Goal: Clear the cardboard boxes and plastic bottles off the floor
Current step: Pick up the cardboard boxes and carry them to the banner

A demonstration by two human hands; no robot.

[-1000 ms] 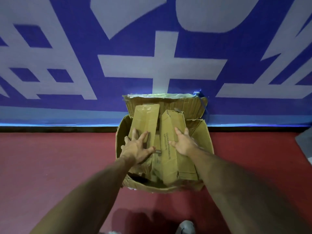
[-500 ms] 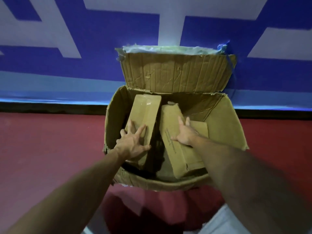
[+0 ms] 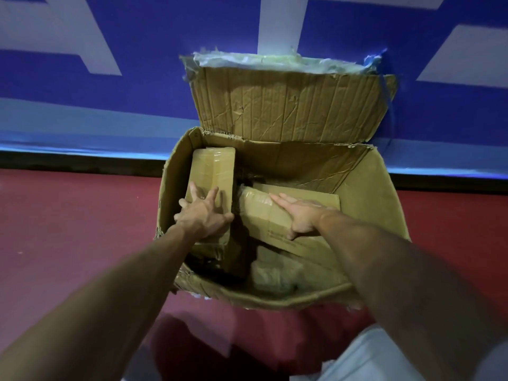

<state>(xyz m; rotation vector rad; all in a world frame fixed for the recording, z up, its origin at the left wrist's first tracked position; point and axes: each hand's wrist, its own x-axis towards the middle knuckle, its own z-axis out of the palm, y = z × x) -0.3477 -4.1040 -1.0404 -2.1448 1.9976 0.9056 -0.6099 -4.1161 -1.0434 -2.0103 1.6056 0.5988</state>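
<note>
A large open cardboard carton [image 3: 376, 204] stands on the red floor against the blue wall, its back flap [image 3: 288, 105] raised. Inside it, a taped narrow box [image 3: 213, 171] stands on end at the left. My left hand [image 3: 204, 215] presses on its face with fingers spread. A flatter box [image 3: 277, 224] lies tilted at the right, and my right hand [image 3: 301, 217] rests flat on it with straight fingers. Crumpled clear plastic [image 3: 270, 270] shows under the boxes near the carton's front.
The red floor [image 3: 68, 229] stretches to both sides of the carton. A blue wall [image 3: 137, 37] with white shapes rises right behind it, above a dark baseboard [image 3: 68, 160]. Pale cloth of my clothing [image 3: 365, 356] fills the bottom right.
Both boxes have sunk deeper into the carton under my hands. The right box has tipped from upright to nearly flat. The view has moved closer and lower.
</note>
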